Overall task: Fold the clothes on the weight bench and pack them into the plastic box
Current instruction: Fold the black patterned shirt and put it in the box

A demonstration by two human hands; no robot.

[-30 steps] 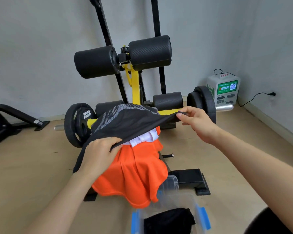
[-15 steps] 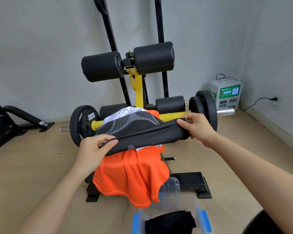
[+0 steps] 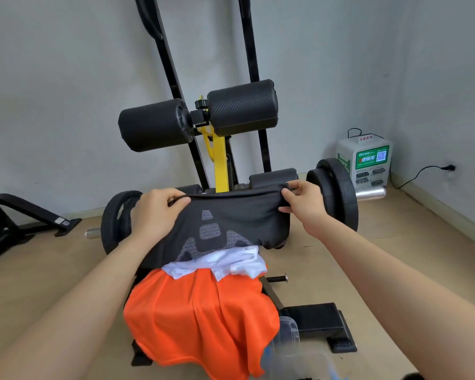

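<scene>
A black garment [image 3: 231,215] with a grey mesh pattern is stretched flat over the weight bench. My left hand [image 3: 155,209] grips its far left corner and my right hand [image 3: 302,202] pinches its far right corner. Beneath it lie a crumpled white garment [image 3: 225,263] and an orange mesh garment [image 3: 200,319] that hangs over the near end of the bench. The clear plastic box [image 3: 299,360] with blue latches sits on the floor at the bottom edge, mostly cut off.
The bench's black roller pads [image 3: 242,111] and yellow post [image 3: 220,163] rise behind the clothes. Weight plates [image 3: 337,198] on a bar flank it. A black foot [image 3: 318,322] lies right of the orange garment. A white charging box [image 3: 365,160] stands by the wall.
Both hands have carried the black garment's edge away from me and laid it over the pile, so the white garment now shows below it. The view has tilted down.
</scene>
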